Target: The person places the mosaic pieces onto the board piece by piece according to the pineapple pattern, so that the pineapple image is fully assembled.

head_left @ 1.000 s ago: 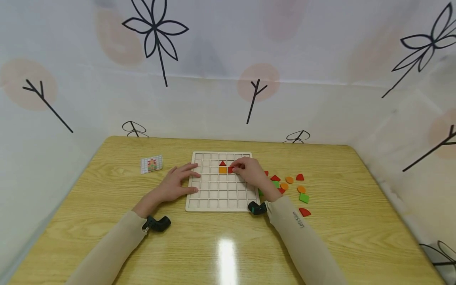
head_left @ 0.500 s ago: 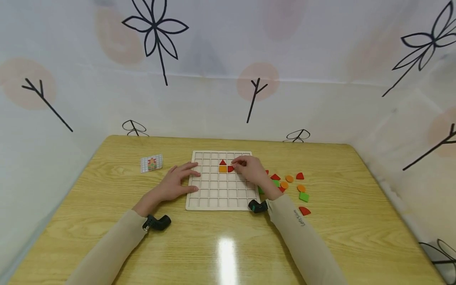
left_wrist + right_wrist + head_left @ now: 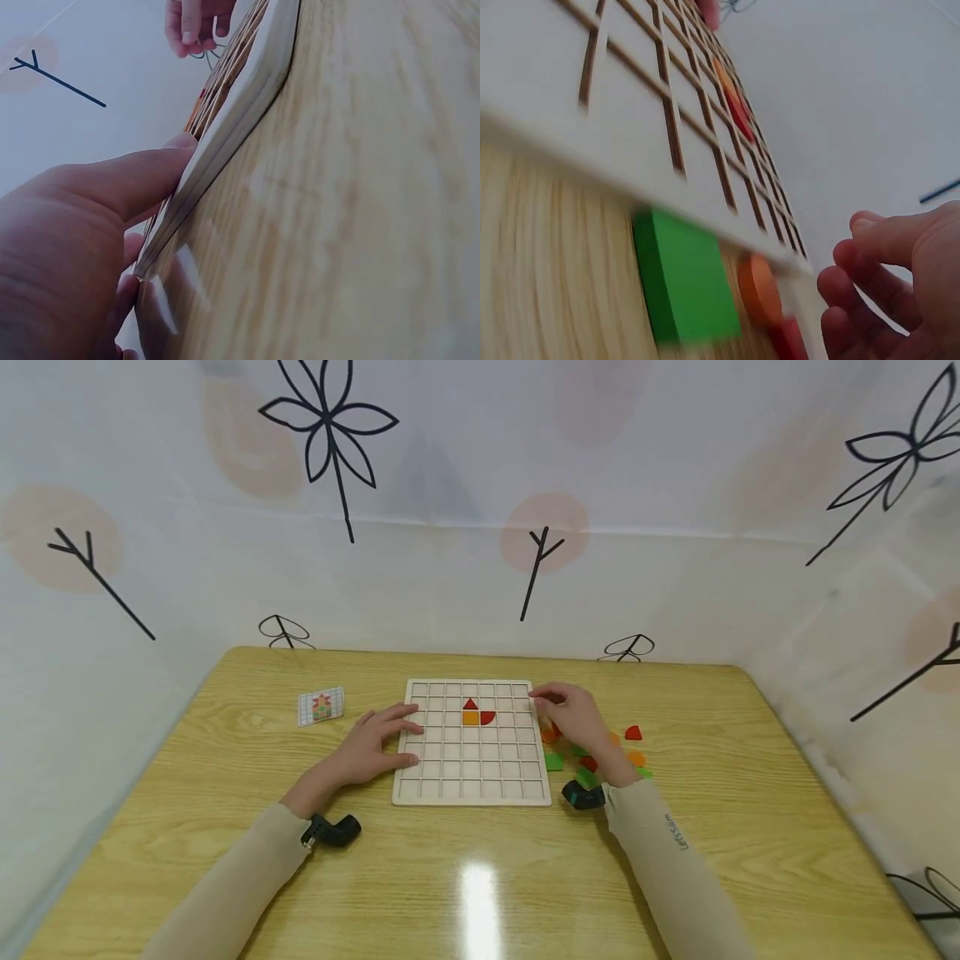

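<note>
We rest our left hand (image 3: 367, 750), fingers spread, on the left edge of the board (image 3: 471, 769), while our right hand (image 3: 576, 714), fingers loosely bent, apparently empty, hangs near the loose pieces (image 3: 554, 762) beside the board's right edge, where a low sweep could scatter them.

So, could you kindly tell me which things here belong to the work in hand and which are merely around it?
Part of it: grid board, red triangle, orange square, red quarter-circle, loose coloured pieces, probably the printed card.
Merely around: table, patterned backdrop, black wrist devices.
</note>
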Motion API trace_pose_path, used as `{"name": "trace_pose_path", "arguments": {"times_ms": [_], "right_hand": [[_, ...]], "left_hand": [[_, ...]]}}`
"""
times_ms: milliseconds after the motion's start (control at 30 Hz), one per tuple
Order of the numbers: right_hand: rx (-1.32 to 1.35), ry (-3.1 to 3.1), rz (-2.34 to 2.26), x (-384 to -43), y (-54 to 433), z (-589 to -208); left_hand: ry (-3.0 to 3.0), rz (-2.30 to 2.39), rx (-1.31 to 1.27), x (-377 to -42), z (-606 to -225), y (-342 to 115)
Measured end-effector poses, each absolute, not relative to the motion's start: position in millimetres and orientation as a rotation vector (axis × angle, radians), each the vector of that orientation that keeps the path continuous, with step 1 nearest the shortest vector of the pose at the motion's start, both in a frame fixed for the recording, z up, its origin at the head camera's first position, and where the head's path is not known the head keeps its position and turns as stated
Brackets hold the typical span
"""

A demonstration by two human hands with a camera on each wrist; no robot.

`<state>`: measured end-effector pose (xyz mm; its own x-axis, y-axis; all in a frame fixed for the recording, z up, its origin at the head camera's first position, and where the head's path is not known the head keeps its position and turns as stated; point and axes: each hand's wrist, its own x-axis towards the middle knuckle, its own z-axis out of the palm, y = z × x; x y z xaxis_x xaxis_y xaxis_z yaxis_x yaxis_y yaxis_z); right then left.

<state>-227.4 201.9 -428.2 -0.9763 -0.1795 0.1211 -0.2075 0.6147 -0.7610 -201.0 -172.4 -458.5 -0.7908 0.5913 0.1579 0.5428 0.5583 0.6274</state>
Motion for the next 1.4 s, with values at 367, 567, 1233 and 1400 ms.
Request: {"name": "trace_pose_path", "arguments": {"times_ms": [367, 567, 1233, 1400], "right_hand": [[0.298, -2.953, 1.397, -225, 256, -436], [0.340, -3.025, 1.419, -224, 258, -433], [0.395, -3.040, 1.362, -220, 253, -429], [0.389, -3.018, 1.407, -221, 253, -429]], "left_hand": [[2.715, 1.050, 0.997, -200, -461, -174], [2.720, 1.040, 0.998, -200, -462, -174], [2.711, 1.059, 1.004, -200, -457, -173], [2.716, 1.048, 1.002, -199, -456, -172]]}}
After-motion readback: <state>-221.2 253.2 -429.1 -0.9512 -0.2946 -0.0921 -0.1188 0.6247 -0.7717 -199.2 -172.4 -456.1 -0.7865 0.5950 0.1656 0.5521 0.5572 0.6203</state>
